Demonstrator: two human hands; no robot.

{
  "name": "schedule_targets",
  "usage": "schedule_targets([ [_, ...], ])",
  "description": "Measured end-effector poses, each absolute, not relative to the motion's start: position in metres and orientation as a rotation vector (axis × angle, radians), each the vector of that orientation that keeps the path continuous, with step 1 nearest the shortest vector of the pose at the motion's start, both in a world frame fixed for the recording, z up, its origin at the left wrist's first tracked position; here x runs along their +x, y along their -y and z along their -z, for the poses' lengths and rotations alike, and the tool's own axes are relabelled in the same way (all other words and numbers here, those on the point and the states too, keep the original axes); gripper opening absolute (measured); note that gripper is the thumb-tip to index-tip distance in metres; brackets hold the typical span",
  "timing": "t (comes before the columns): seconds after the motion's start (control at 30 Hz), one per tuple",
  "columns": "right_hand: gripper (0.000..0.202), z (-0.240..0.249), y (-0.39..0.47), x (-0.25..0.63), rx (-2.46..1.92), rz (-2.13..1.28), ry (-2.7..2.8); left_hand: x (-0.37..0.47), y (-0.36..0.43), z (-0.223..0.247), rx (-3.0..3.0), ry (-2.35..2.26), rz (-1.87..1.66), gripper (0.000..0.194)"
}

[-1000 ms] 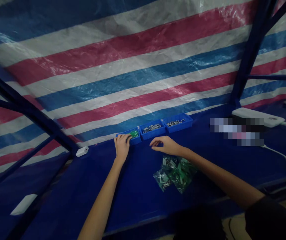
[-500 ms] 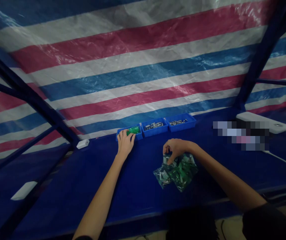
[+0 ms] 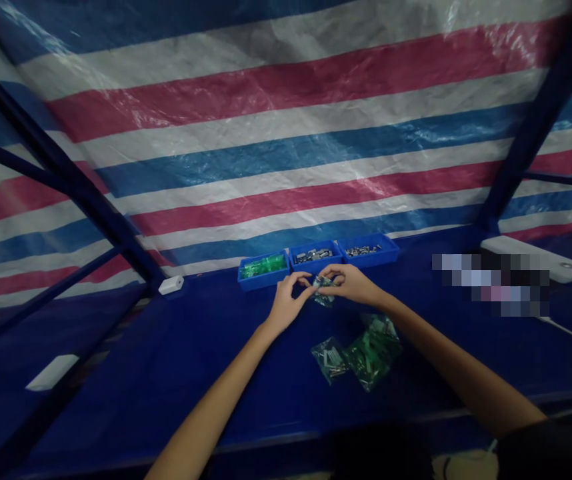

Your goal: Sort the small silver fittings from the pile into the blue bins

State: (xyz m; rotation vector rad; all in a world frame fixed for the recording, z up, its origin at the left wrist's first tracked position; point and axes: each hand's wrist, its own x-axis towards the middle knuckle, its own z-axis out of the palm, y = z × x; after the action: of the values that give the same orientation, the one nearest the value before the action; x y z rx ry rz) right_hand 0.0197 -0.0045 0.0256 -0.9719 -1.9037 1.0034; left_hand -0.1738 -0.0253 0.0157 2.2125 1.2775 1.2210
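A small clear plastic bag (image 3: 324, 297) with small parts inside hangs between my two hands, just in front of the blue bins. My left hand (image 3: 289, 300) pinches its left edge with thumb and fingers. Curled round its upper right side is my right hand (image 3: 349, 285). Nearer to me on the blue table lie a bag of metal pieces (image 3: 331, 361) and, touching it on the right, bags with green contents (image 3: 373, 353). The left bin (image 3: 263, 283) holds green pieces; the middle bin (image 3: 316, 265) and right bin (image 3: 372, 259) hold small metal parts.
A white box (image 3: 171, 285) sits at the table's back left, a white flat object (image 3: 53, 373) lower left. At right is a long white device (image 3: 536, 259) with a cable, beside a blurred-out patch. Blue frame posts and a striped tarp stand behind.
My left hand has left the green pieces' bin and moved right to meet my right hand. My right hand has lifted a small bag off the pile. The view has shifted slightly.
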Motion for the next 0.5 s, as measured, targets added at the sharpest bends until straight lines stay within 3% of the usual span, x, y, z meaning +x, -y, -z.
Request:
schedule_targets([
  [0.23,0.043,-0.025,0.009,0.012,-0.845,-1.263,1.745,-0.172,0.025,-0.017,1.875,-1.251,-1.42,0.018],
  [0.5,0.016,-0.018,0.008,0.007,-0.848,-0.766,1.83,-0.176,0.028,-0.022,2.062,-1.173,-1.457,0.016],
])
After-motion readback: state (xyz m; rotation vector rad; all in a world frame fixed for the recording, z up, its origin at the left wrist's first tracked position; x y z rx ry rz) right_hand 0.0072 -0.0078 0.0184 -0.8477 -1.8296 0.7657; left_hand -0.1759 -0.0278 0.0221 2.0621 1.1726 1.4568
